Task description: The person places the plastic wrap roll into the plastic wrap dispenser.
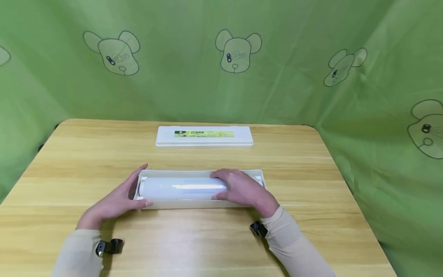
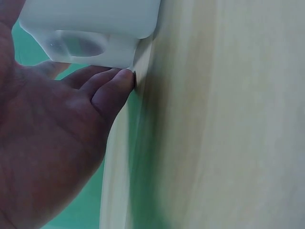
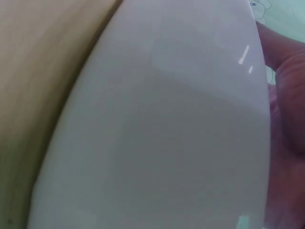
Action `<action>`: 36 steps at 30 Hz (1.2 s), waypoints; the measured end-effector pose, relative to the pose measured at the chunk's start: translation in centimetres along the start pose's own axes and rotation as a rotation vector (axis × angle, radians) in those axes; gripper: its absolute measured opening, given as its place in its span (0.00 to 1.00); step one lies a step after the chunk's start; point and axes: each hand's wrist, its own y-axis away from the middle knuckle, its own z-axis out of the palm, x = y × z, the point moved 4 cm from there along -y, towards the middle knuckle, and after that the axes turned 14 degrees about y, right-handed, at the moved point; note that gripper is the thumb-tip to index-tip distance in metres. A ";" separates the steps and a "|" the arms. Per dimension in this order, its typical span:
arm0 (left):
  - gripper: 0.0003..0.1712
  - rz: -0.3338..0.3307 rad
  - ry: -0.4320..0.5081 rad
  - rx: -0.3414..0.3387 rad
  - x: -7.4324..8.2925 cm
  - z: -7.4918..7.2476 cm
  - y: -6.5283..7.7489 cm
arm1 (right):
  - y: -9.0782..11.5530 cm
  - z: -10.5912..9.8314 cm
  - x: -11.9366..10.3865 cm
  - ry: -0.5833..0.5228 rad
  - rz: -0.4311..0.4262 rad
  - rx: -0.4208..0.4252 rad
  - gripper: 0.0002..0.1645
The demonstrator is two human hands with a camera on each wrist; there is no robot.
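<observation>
A long white plastic wrap dispenser box [image 1: 199, 205] stands lidless on the table, with a shiny roll of plastic wrap [image 1: 183, 188] lying lengthwise inside. At its left end, my left hand [image 1: 115, 200] holds the box, thumb along the near rim and fingers around the end and far corner. In the left wrist view, those fingers [image 2: 112, 93] are against the lower end of the box [image 2: 90, 21]. My right hand [image 1: 243, 188] grips the roll near its right end from above, thumb on the near side, fingers on the far side. The box wall [image 3: 167, 133] fills most of the right wrist view.
A white lid [image 1: 204, 141] with a yellow-green label lies behind the box, near the far edge of the wooden table [image 1: 194, 246]. Green fabric [image 1: 180, 92] printed with bear heads hangs behind and at both sides. Each wrist wears a small black camera [image 1: 115, 246].
</observation>
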 end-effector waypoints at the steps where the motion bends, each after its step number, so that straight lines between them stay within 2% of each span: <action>1: 0.62 -0.001 0.005 0.000 0.0 0.0 0.0 | 0.0 0.0 0.0 0.004 -0.012 -0.002 0.37; 11: 0.63 -0.007 -0.012 0.021 -0.4 0.5 0.6 | 0.7 -0.2 0.3 0.021 -0.023 -0.033 0.33; 15: 0.62 -0.005 -0.020 0.032 -0.3 0.5 0.7 | 1.1 -1.3 0.6 -0.051 -0.034 -0.004 0.25; 19: 0.62 0.006 -0.017 0.032 -0.1 0.3 0.5 | 1.5 -2.9 1.1 -0.113 -0.009 0.022 0.21; 24: 0.62 0.019 -0.018 0.029 0.0 0.2 0.3 | 1.7 -4.0 1.9 -0.108 0.020 0.039 0.22; 31: 0.62 0.015 -0.010 0.022 0.0 0.2 0.2 | 2.1 -5.3 3.5 -0.157 0.024 0.157 0.18; 36: 0.62 0.002 -0.005 0.028 0.1 0.1 0.2 | 2.2 -5.9 4.4 -0.134 0.048 0.188 0.20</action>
